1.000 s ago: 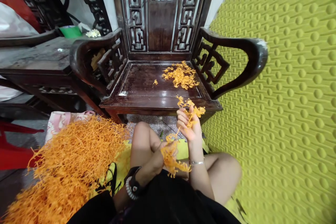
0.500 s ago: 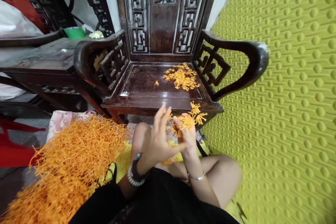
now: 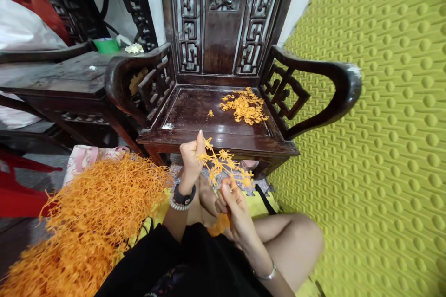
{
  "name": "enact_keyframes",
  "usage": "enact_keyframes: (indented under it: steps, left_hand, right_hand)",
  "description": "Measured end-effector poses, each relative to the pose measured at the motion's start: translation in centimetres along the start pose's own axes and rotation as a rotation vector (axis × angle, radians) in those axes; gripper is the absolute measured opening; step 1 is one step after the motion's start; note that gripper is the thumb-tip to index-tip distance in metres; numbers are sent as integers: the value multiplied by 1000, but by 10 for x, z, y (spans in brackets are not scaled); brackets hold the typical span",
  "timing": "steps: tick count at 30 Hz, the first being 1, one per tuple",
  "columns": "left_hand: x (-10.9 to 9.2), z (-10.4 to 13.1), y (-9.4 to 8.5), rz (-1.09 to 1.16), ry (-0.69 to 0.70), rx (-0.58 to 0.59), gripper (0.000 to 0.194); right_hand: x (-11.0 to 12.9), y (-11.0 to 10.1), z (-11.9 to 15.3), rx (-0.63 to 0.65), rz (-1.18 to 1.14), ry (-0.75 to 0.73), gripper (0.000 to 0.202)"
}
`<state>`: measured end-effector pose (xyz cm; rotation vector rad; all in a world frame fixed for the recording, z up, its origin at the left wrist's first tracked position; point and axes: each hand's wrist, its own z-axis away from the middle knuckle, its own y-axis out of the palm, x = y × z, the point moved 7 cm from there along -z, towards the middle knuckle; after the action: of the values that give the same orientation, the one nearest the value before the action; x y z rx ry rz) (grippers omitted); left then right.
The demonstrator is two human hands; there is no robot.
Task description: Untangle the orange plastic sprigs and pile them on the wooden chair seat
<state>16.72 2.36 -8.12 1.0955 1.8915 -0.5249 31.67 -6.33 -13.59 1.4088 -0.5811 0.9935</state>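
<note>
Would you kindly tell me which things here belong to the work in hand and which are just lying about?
In hand: left hand, right hand, orange strand, big orange heap, small pile, chair seat.
Lying about: green container, red stool, yellow-green mat.

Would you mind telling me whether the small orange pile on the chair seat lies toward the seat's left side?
No, the small orange pile lies on the right part of the chair seat, close to the right armrest.

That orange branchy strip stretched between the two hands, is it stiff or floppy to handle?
Probably floppy: the orange strip sags between the left hand and right hand. Likely light, since fingertips alone carry it. Its thin branches look apt to snag, like the tangled heap nearby.
</note>
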Motion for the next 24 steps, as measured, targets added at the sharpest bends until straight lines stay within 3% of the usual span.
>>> enact_keyframes:
  steps: [4,8,12,15,17,20,22,24]
  left_hand:
    - [-25,-20,9,91,-9,-13,66]
    - [-35,-28,51,153,-69,56,68]
    - [-21,-47,102,116,-106,192,67]
    - [3,-92,111,77,-131,102,67]
    - [19,-125,114,-73,-124,70,65]
    - [34,-152,150,-396,-14,375,59]
    - [41,-146,182,-489,39,629,43]
    - [45,-130,204,-521,57,783,26]
  right_hand:
    - [4,2,13,-67,7,-94,36]
    - [17,-14,17,-148,85,-205,32]
    - [35,-33,30,-288,107,-312,28]
    - [41,-48,50,-406,118,-355,27]
    - [40,-58,55,-440,125,-337,28]
    - [43,-71,45,-467,135,-323,33]
    - [51,-76,32,-472,131,-351,33]
    - [60,-78,19,-452,133,-371,32]
